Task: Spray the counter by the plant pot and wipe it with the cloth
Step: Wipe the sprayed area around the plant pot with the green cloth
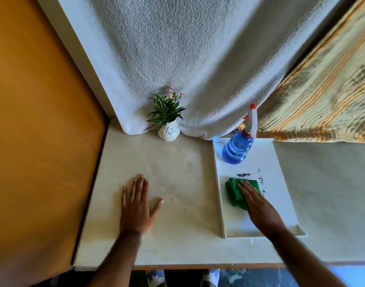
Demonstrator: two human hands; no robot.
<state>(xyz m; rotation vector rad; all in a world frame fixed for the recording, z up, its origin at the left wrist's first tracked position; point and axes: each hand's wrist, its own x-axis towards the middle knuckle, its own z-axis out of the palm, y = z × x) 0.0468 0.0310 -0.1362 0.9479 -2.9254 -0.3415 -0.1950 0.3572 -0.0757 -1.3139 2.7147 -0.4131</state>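
A small white plant pot (pixel 169 133) marked "12" holds green leaves and pink flowers at the back of the pale counter (pixel 177 172). To its right, a blue spray bottle (pixel 237 149) with a white and red trigger stands upright on a white tray (pixel 281 183). A folded green cloth (pixel 234 193) lies on the same tray, nearer me. My right hand (pixel 258 206) rests flat on top of the cloth, fingers extended. My left hand (pixel 137 206) lies flat on the bare counter, fingers spread, holding nothing.
A white textured cloth (pixel 198 59) hangs behind the pot. A striped yellow-green fabric (pixel 322 100) hangs at the back right. An orange wall (pixel 32 121) borders the counter's left edge. The tray carries black smudged print (pixel 243 175) above the cloth.
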